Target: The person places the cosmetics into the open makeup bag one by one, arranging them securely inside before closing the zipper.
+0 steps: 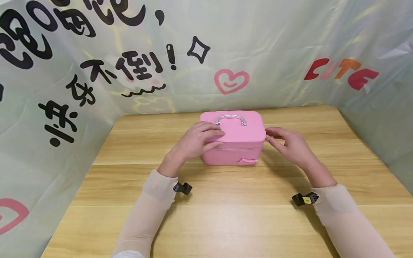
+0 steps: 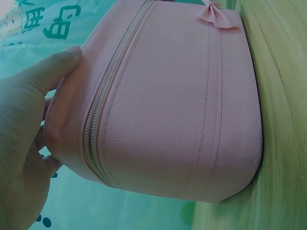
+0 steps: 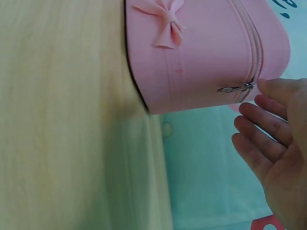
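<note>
A pink vanity case (image 1: 245, 134) stands upright on the table, its lid down and a silver handle (image 1: 230, 116) on top. My left hand (image 1: 201, 138) holds the lid's left corner, thumb on the front side and fingers over the top. At the right end is my right hand (image 1: 292, 143), its thumb tip right by the zipper pull (image 3: 232, 89) and its other fingers loosely bent. The zipper (image 2: 98, 105) runs round the case just under the lid. A pink bow (image 3: 168, 19) decorates the lower front.
The wooden table (image 1: 213, 222) reaches back to a pale printed cloth (image 1: 274, 46) with black lettering, a pink heart (image 1: 231, 81) and coloured letters. Both wrists carry a small black camera over light sleeves (image 1: 348, 215).
</note>
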A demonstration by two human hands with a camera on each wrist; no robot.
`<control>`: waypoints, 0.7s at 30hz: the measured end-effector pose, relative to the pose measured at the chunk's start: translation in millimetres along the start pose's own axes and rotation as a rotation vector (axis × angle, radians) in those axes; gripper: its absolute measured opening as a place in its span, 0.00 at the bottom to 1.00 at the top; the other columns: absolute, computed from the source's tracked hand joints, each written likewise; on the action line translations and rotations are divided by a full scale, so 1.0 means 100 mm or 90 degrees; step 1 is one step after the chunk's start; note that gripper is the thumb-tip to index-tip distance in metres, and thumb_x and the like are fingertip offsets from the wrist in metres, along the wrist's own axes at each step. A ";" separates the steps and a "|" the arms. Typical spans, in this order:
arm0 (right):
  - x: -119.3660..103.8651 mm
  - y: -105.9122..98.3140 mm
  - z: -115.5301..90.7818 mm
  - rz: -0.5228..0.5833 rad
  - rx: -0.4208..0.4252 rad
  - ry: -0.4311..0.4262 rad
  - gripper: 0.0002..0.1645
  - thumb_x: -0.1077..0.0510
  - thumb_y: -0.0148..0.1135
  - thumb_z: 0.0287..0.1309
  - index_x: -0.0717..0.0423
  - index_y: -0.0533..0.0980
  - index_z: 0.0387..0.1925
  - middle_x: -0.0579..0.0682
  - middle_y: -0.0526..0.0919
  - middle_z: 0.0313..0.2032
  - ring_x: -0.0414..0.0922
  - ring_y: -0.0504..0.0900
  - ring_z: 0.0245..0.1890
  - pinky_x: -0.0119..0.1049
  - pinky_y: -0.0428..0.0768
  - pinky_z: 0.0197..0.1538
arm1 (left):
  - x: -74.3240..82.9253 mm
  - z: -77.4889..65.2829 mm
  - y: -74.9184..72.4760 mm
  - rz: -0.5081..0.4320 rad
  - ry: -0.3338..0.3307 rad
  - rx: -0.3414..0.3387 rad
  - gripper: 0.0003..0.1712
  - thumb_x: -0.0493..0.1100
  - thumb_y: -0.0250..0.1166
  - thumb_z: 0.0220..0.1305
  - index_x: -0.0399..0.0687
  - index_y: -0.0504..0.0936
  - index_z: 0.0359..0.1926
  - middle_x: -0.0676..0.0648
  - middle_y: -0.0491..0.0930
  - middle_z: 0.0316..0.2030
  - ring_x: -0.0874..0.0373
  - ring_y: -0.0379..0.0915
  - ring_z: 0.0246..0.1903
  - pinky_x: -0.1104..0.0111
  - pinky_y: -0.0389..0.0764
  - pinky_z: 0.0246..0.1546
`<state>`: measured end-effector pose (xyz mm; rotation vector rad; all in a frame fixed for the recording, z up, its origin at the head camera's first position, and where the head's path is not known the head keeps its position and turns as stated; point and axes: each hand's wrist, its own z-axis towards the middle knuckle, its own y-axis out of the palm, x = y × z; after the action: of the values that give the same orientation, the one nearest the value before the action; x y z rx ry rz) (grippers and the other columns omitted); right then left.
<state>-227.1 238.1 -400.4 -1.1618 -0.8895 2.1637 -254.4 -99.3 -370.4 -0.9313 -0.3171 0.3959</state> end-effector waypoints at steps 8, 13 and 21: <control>0.01 0.13 0.00 0.065 -0.009 0.038 0.14 0.63 0.62 0.64 0.63 0.78 0.51 0.59 0.85 0.43 0.55 0.84 0.42 0.51 0.82 0.48 | 0.02 0.01 0.00 0.004 -0.013 -0.011 0.18 0.49 0.70 0.61 0.46 0.86 0.49 0.47 0.82 0.50 0.52 0.74 0.53 0.65 0.67 0.63; -0.02 0.19 0.00 0.102 0.020 0.085 0.11 0.64 0.62 0.64 0.65 0.79 0.46 0.60 0.86 0.39 0.52 0.84 0.38 0.22 0.79 0.41 | 0.03 0.01 0.00 0.008 -0.020 -0.011 0.17 0.49 0.70 0.61 0.46 0.87 0.49 0.48 0.82 0.50 0.52 0.74 0.53 0.66 0.67 0.63; -0.03 0.14 0.00 0.091 -0.001 0.102 0.07 0.62 0.60 0.66 0.62 0.77 0.42 0.57 0.85 0.39 0.50 0.82 0.39 0.22 0.77 0.41 | 0.03 0.01 -0.01 0.002 -0.035 -0.013 0.17 0.49 0.70 0.62 0.47 0.87 0.49 0.48 0.81 0.50 0.52 0.73 0.54 0.66 0.66 0.64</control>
<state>-227.4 226.4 -409.5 -1.4158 -0.7594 2.1448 -251.5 -97.6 -369.3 -0.9421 -0.3704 0.4228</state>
